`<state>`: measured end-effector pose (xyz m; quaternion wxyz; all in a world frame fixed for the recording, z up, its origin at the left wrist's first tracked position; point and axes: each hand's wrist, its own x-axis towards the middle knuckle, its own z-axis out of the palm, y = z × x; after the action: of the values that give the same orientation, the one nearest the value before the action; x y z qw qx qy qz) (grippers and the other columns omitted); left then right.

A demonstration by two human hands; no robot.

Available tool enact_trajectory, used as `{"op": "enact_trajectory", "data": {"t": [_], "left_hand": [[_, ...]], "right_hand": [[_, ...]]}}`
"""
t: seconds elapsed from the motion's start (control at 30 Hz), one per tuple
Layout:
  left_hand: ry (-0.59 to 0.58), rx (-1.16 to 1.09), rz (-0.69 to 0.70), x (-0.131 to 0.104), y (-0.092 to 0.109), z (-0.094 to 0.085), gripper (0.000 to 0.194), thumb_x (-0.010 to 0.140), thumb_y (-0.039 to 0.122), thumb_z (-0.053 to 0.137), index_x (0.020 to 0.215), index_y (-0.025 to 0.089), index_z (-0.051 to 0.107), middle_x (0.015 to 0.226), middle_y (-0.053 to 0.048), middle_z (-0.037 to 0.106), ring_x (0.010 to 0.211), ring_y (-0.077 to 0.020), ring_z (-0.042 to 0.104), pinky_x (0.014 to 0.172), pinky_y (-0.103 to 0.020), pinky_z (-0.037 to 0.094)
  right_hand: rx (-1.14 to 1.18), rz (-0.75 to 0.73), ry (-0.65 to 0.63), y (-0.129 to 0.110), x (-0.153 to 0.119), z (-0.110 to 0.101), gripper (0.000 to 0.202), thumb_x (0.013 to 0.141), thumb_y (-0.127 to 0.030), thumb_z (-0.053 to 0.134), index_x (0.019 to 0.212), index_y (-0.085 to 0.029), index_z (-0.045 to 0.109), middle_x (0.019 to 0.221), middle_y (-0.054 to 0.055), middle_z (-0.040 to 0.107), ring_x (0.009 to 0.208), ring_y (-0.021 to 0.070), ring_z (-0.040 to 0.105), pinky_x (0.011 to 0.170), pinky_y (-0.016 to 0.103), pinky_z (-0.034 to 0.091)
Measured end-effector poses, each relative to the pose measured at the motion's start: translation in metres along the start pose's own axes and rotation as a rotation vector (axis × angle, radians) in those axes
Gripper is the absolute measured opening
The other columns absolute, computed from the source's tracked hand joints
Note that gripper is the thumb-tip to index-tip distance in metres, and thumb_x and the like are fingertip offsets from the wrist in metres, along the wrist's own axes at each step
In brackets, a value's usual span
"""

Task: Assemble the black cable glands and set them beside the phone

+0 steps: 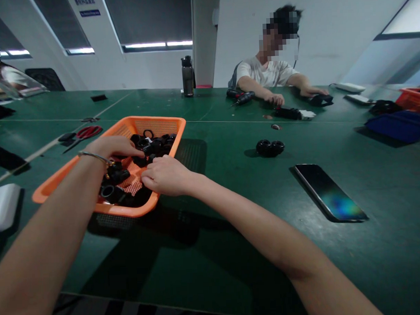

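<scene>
An orange perforated basket stands on the green table, with several black plastic parts inside. My left hand reaches over its left side, fingers bent down among the black parts; whatever they grip cannot be made out. At the basket's right rim is my right hand, its fingers curled together over a black part, and what is held there is too hidden to name. Both hands are close to each other.
Red-handled scissors lie left of the basket. To the right are a black round pair of parts and a phone. A bottle stands far back. Across the table, a person handles black parts near a drill.
</scene>
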<state>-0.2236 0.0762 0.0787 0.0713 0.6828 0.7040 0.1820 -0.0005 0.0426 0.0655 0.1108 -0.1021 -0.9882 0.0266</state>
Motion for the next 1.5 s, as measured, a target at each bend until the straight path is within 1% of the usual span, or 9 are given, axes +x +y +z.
{"op": "enact_trajectory", "data": {"t": [0.07,0.13,0.3,0.57,0.67,0.83,1.0,1.23,1.5], "left_hand": [[-0.393,0.320,-0.239,-0.001,0.014,0.005,0.037,0.060,0.052,0.069,0.047,0.025,0.048,0.032,0.007,0.035,0.047,-0.0148,0.040,0.054,-0.029,0.036],[-0.426,0.383,-0.287,-0.002,0.028,0.006,0.036,0.063,0.044,0.070,0.043,0.022,0.049,0.031,0.005,0.038,0.044,-0.0138,0.040,0.052,-0.028,0.033],[-0.278,0.424,-0.283,-0.009,0.053,-0.013,0.019,0.072,0.035,0.061,0.069,0.015,0.061,0.037,0.006,0.044,0.047,-0.0128,0.041,0.053,-0.024,0.030],[0.104,0.374,-0.066,-0.036,0.126,-0.044,0.052,0.083,0.052,0.043,0.095,0.006,0.064,0.065,-0.001,0.052,0.057,-0.0085,0.035,0.059,-0.022,0.029],[0.039,0.250,0.103,-0.061,0.182,-0.022,0.048,0.079,0.052,0.048,0.097,0.010,0.065,0.074,-0.003,0.060,0.062,-0.0106,0.047,0.063,-0.023,0.034],[-0.131,0.284,0.297,-0.094,0.241,0.063,0.038,0.075,0.049,0.052,0.092,0.017,0.065,0.082,-0.007,0.066,0.074,-0.0233,0.063,0.062,-0.029,0.044],[-0.206,0.315,0.327,-0.083,0.241,0.112,0.034,0.078,0.044,0.048,0.091,0.016,0.063,0.083,-0.010,0.067,0.076,-0.0277,0.065,0.061,-0.032,0.048],[-0.221,0.326,0.270,-0.078,0.234,0.105,0.046,0.085,0.051,0.037,0.096,0.011,0.058,0.084,-0.013,0.064,0.077,-0.0284,0.064,0.065,-0.036,0.050],[0.035,0.039,0.496,-0.081,0.190,0.129,0.033,0.087,0.014,0.032,0.116,0.008,0.046,0.106,-0.014,0.051,0.098,-0.0237,0.053,0.090,-0.040,0.046]], "right_hand": [[0.020,0.022,-0.014,-0.001,0.000,0.000,0.040,0.091,-0.023,0.029,0.085,-0.013,0.067,0.089,0.010,0.069,0.083,0.0203,0.056,0.069,0.032,0.034],[0.076,0.049,0.001,-0.001,0.000,0.002,0.038,0.091,-0.024,0.031,0.088,-0.013,0.067,0.093,0.010,0.068,0.086,0.0205,0.055,0.074,0.033,0.036],[0.496,0.059,0.351,0.011,-0.006,0.011,0.027,0.080,-0.010,0.047,0.103,-0.014,0.062,0.108,0.006,0.063,0.101,0.0153,0.052,0.090,0.028,0.038],[0.997,0.532,0.835,0.057,-0.073,0.016,0.024,0.074,-0.013,0.044,0.093,-0.020,0.055,0.083,-0.001,0.061,0.074,0.0113,0.056,0.071,0.027,0.046],[0.970,0.656,0.850,0.068,-0.114,0.029,0.024,0.071,-0.016,0.044,0.092,-0.019,0.055,0.077,-0.001,0.059,0.067,0.0110,0.053,0.065,0.026,0.044],[0.998,0.916,0.878,0.080,-0.171,0.042,0.025,0.066,-0.018,0.044,0.089,-0.017,0.054,0.069,-0.002,0.057,0.056,0.0094,0.050,0.059,0.026,0.041],[0.987,0.953,0.854,0.078,-0.200,0.037,0.028,0.065,-0.020,0.044,0.091,-0.017,0.053,0.067,-0.004,0.056,0.052,0.0085,0.048,0.055,0.024,0.039],[0.927,0.924,0.742,0.072,-0.201,0.035,0.029,0.067,-0.017,0.043,0.094,-0.017,0.054,0.069,-0.003,0.056,0.056,0.0093,0.049,0.057,0.025,0.040],[0.886,0.927,0.709,0.070,-0.200,0.033,0.027,0.072,-0.016,0.041,0.096,-0.018,0.054,0.069,-0.002,0.057,0.059,0.0108,0.051,0.060,0.026,0.041]]}}
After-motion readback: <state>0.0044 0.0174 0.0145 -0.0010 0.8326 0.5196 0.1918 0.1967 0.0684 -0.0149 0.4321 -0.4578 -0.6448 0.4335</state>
